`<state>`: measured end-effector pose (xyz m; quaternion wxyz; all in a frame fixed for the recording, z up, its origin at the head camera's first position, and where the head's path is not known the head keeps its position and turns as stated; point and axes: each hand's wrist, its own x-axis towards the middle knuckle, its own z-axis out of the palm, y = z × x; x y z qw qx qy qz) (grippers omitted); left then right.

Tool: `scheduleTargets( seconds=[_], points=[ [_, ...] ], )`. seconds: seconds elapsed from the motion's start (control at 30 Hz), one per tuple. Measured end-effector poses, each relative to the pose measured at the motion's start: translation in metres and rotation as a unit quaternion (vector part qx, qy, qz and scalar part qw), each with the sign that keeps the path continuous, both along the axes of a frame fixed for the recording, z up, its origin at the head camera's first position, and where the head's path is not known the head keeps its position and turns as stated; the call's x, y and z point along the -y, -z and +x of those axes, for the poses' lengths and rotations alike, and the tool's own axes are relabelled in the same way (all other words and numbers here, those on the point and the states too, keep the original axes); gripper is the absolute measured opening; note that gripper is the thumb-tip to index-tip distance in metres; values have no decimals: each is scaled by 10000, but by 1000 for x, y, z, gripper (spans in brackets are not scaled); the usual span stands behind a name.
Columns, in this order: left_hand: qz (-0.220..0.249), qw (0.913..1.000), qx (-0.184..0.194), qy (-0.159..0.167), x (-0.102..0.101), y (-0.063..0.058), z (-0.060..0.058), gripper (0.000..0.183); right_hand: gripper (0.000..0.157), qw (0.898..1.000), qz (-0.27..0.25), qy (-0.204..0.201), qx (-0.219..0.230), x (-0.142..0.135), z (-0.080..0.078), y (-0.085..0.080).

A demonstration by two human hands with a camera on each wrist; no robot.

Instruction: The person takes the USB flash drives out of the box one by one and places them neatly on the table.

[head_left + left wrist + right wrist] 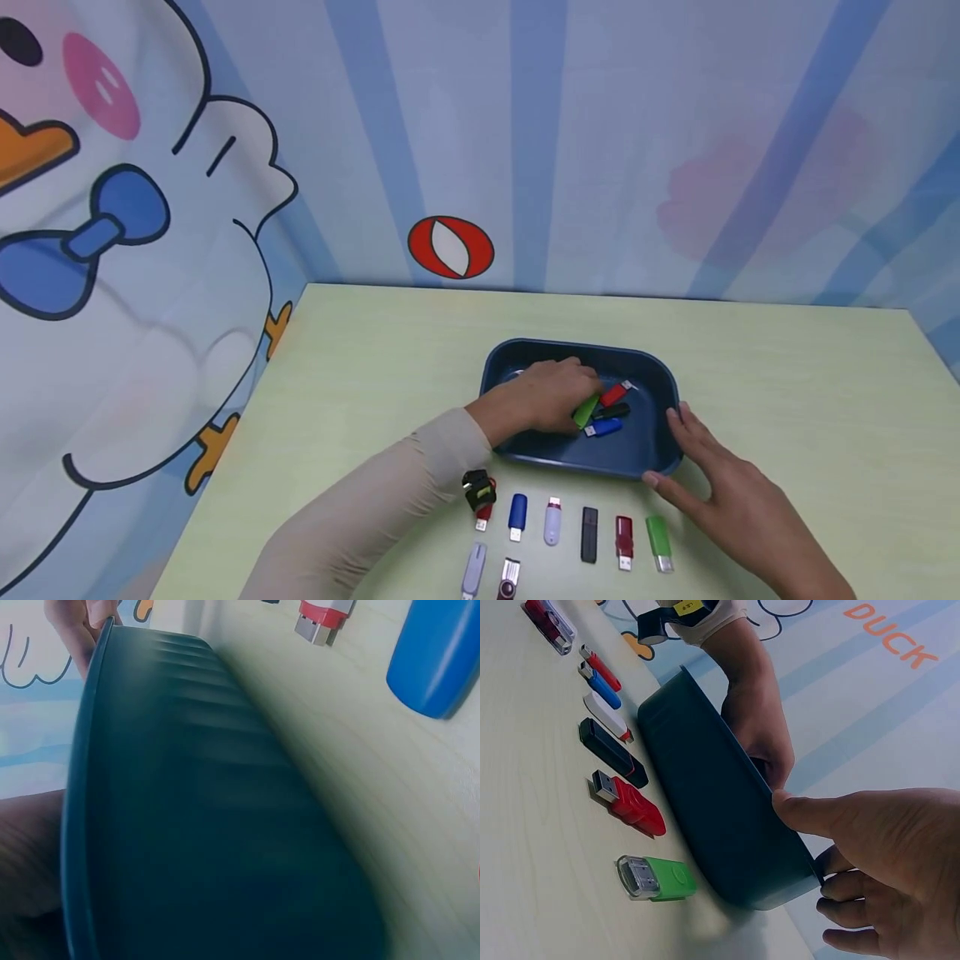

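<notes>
My left hand (558,393) reaches down into a dark blue plastic tray (517,452). Its fingertips are mostly hidden, and a green USB flash drive (586,412) lies right against them; whether they pinch it I cannot tell. Beside it in the tray are a red flash drive (615,393), a black one (611,411) and a blue one (603,427). At the tray's right end, my right hand (731,492) touches the outside with spread fingers. Its thumb (802,814) rests at the rim in the right wrist view.
On the table in front of the tray, several flash drives stand in a row, among them a blue one (517,515), a black one (589,535), a red one (624,542) and a green one (659,542). A lilac one (474,569) lies nearer. A cartoon-printed backdrop (615,150) rises behind.
</notes>
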<state>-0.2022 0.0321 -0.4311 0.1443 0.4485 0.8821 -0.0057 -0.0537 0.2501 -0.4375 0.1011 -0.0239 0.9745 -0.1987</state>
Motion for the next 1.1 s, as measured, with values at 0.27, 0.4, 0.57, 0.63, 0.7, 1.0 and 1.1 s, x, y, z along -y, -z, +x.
scheduleTargets(
  seconds=[0.27,0.4,0.57,0.63,0.7,1.0,1.1],
  points=[
    [56,9999,-99,30,0,1,0,53,112,10000,22,2,10,0,0,-1],
    [88,9998,-174,11,2,0,-1,52,112,10000,20,1,-25,0,-1,-1],
    [112,9993,-365,20,8,-3,-1,52,113,10000,51,6,-21,0,-3,-1],
    [125,9990,-436,18,10,-5,-1,52,114,10000,68,17,17,0,-4,0],
    [138,9986,-509,7,13,-7,1,53,114,10000,65,19,51,0,-4,0],
    [202,9968,-770,-21,21,-18,9,57,115,10000,66,-36,-9,-1,-5,1],
    [240,9962,-831,24,23,-21,14,56,114,10000,44,-35,-65,0,-3,0]
  ],
)
